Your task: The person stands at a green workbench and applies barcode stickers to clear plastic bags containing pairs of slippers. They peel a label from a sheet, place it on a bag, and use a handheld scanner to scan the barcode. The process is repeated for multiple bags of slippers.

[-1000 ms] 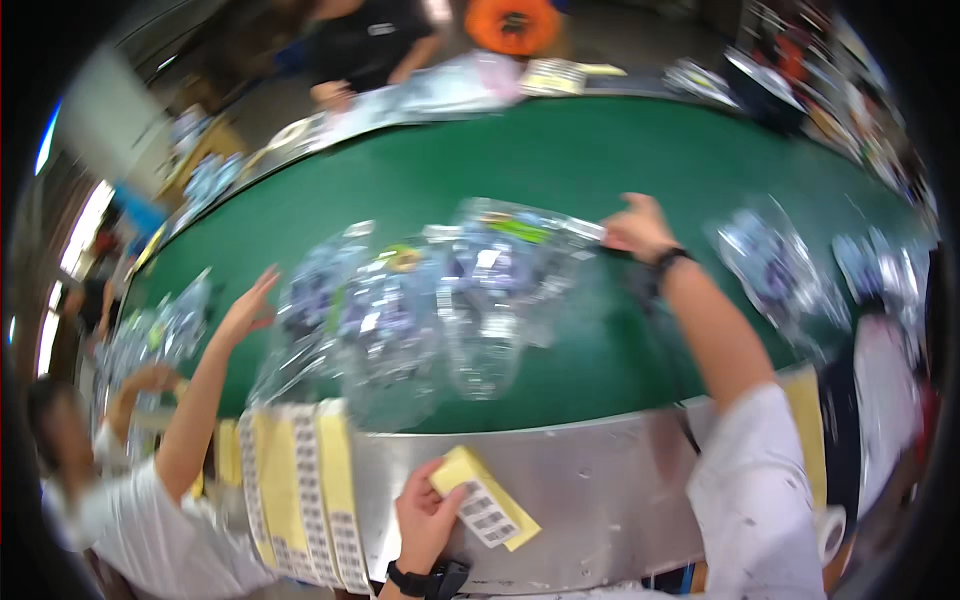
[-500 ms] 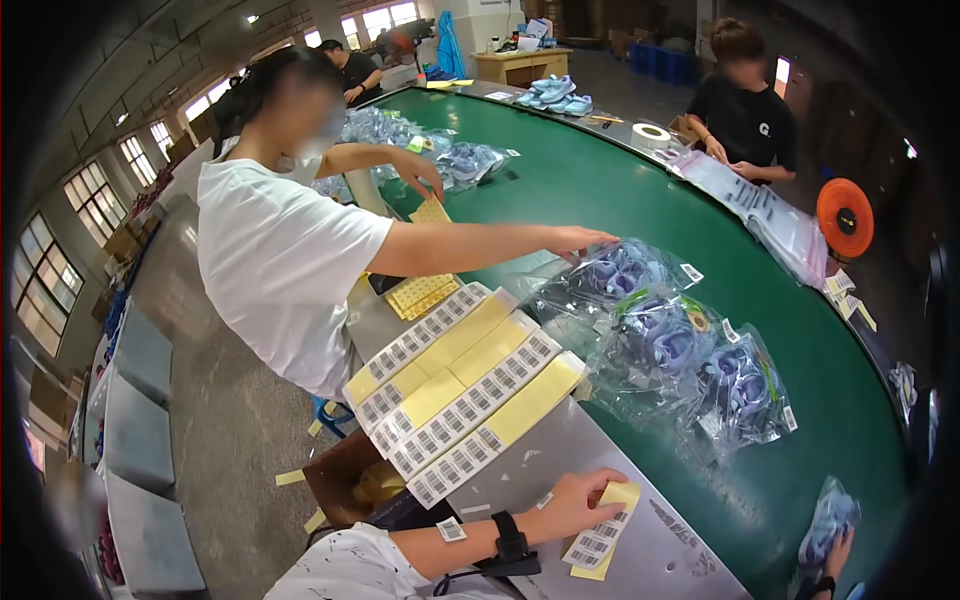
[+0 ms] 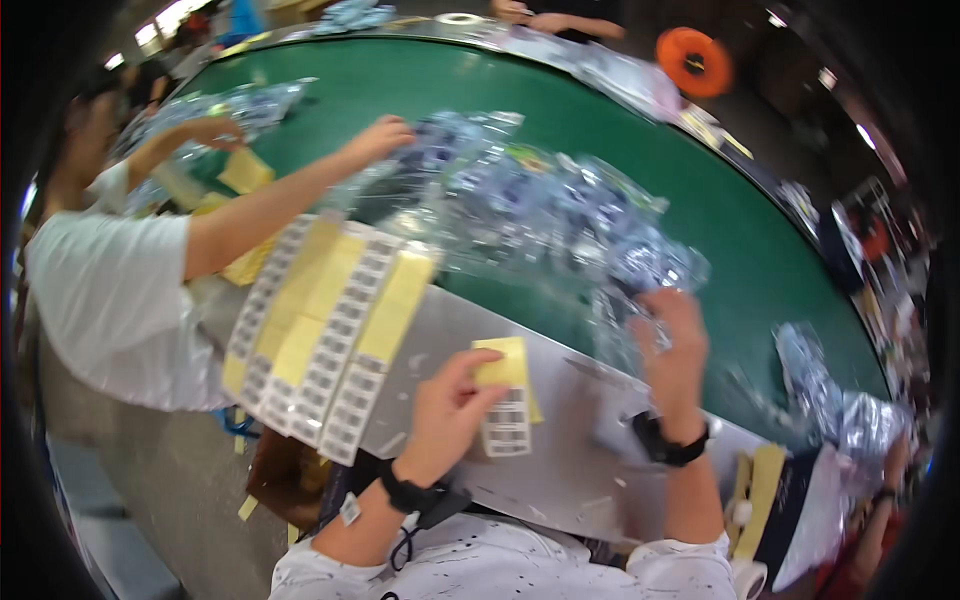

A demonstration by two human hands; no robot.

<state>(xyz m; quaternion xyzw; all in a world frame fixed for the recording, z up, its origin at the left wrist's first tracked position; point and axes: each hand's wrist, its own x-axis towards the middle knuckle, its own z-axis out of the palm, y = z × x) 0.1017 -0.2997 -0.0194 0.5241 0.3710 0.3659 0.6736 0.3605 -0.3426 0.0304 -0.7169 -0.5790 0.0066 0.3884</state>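
Note:
My left hand (image 3: 445, 418) is at the near side of the metal table edge, thumb and forefinger closed at the left edge of a small yellow-backed sheet of barcode labels (image 3: 507, 428). A loose white label (image 3: 349, 508) sticks to that forearm. My right hand (image 3: 675, 350) reaches over the green belt to the near end of a row of clear bags with pale blue shoes (image 3: 650, 268). Its fingers curl against the loose clear plastic, but motion smears them, so their grip is unclear.
Long barcode label sheets (image 3: 345, 325) lie on the metal ledge (image 3: 560, 480). At left a co-worker in a white shirt (image 3: 120, 310) reaches to the bags. Another person's hand (image 3: 893, 462) is by bagged shoes (image 3: 868, 425) at right. An orange disc (image 3: 693, 62) stands beyond the belt.
My view has swung right, so the co-worker and long sheets sit further left. My right hand has come into view at the bagged shoes. The left still has the small label sheet.

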